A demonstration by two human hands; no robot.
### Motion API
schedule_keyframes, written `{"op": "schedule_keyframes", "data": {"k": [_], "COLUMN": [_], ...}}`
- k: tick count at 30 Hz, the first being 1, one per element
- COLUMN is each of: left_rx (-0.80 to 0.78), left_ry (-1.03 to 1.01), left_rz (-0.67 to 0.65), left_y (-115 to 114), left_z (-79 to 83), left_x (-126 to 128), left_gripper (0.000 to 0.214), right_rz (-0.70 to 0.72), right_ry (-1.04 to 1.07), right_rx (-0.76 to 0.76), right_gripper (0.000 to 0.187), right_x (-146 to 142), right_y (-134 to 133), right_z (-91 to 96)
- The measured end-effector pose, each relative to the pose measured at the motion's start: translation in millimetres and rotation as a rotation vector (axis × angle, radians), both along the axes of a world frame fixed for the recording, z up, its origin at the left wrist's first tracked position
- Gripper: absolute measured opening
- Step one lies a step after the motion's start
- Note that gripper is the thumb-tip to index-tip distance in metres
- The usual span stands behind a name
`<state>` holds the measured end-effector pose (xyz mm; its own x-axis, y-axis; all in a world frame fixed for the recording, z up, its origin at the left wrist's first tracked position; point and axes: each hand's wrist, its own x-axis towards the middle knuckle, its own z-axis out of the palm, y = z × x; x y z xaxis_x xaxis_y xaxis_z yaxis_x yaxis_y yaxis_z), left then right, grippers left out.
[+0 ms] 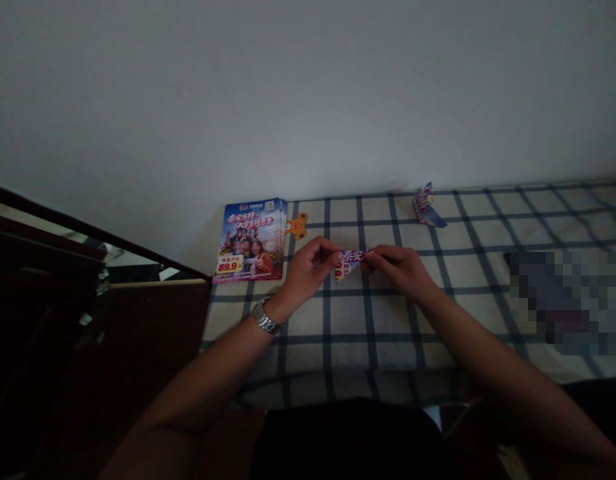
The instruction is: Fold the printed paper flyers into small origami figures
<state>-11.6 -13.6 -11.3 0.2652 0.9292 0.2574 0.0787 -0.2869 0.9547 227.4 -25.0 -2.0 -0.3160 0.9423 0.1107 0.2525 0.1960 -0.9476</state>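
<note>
Between my two hands is a small folded piece of printed paper [349,263], white and blue with red and yellow lettering. My left hand [312,267], with a metal watch [266,316] on its wrist, pinches the paper's left end. At the other end, the fingers of my right hand [395,267] are closed on it. Part of the paper is hidden behind the fingers. Left of my hands lies a stack of printed flyers [253,240], the top one blue and pink. A folded paper figure [427,207] of similar print stands farther back to the right.
A checked cloth [348,327] covers the surface under my hands, against a pale wall [308,100]. An orange cartoon figure [297,227] shows beside the flyers. At right is a blurred-out dark object [558,300]. Dark furniture [48,333] stands at left.
</note>
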Motion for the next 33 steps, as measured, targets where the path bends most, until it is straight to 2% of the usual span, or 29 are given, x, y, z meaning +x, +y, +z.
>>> {"op": "schedule_keyframes", "data": {"k": [8,15,25,33], "left_rx": [-0.010,-0.011,-0.035,-0.052], "left_ry": [0.009,0.034,0.014,0.009], "left_rz": [0.002,0.011,-0.023,-0.073], "left_y": [1.4,0.0,-0.8,0.9], "left_z": [-4.7,-3.4,-3.9,-4.4], "left_x": [0.1,0.8,1.6,0.4], "left_gripper": [0.028,0.027,0.028,0.027], "right_rz": [-0.040,0.020,0.017,0.004], "right_ry": [0.070,0.054,-0.086,-0.096], "right_rx": [-0.021,-0.087,-0.014,0.007], "right_gripper": [0.035,0.030,0.035,0.035], "right_x": [-3.2,-7.7,-6.3,-3.9], "right_y": [0.6,-1.2,-2.1,-1.6], "right_z": [-3.6,-9.7,-9.2,-7.7]}}
